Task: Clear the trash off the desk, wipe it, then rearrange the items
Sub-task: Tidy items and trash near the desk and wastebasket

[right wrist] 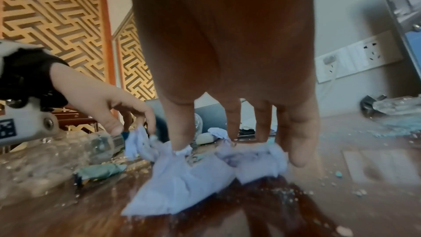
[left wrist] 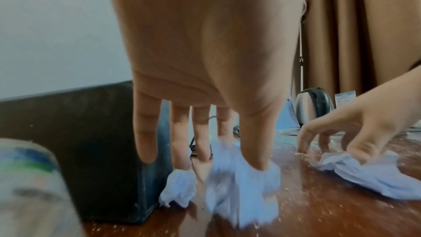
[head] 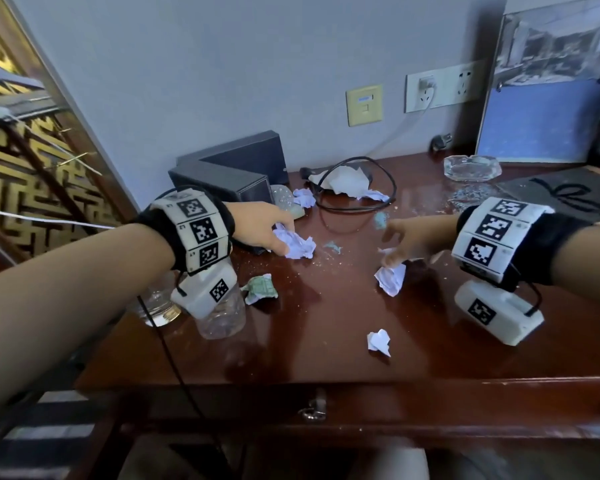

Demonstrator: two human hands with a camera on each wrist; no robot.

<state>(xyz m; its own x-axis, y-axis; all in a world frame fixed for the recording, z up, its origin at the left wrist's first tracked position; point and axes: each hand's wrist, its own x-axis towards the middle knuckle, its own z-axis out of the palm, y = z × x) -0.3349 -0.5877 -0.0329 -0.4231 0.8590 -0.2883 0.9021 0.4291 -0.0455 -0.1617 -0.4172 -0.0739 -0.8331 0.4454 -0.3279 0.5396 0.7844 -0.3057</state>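
Crumbs litter the dark red wooden desk (head: 329,362). My left hand (head: 283,242) reaches in beside the black box and pinches a crumpled bluish-white paper ball (head: 300,245). The left wrist view has the thumb and fingers (left wrist: 255,143) dug into that paper ball (left wrist: 241,190). To the right, my right hand (head: 394,256) curls over a second crumpled paper (head: 390,277). In the right wrist view its thumb and fingers (right wrist: 296,141) close on that second paper (right wrist: 187,186). More trash lies loose: a green-white wrapper (head: 260,289), a small white scrap (head: 379,342) and paper wads at the back (head: 347,181).
A black box (head: 229,171) stands at the back left. A clear plastic bottle (head: 219,317) and a glass (head: 156,303) sit under my left wrist. A black cable (head: 357,206) loops at the back, with a glass ashtray (head: 471,168) and a framed picture (head: 548,91) at the right.
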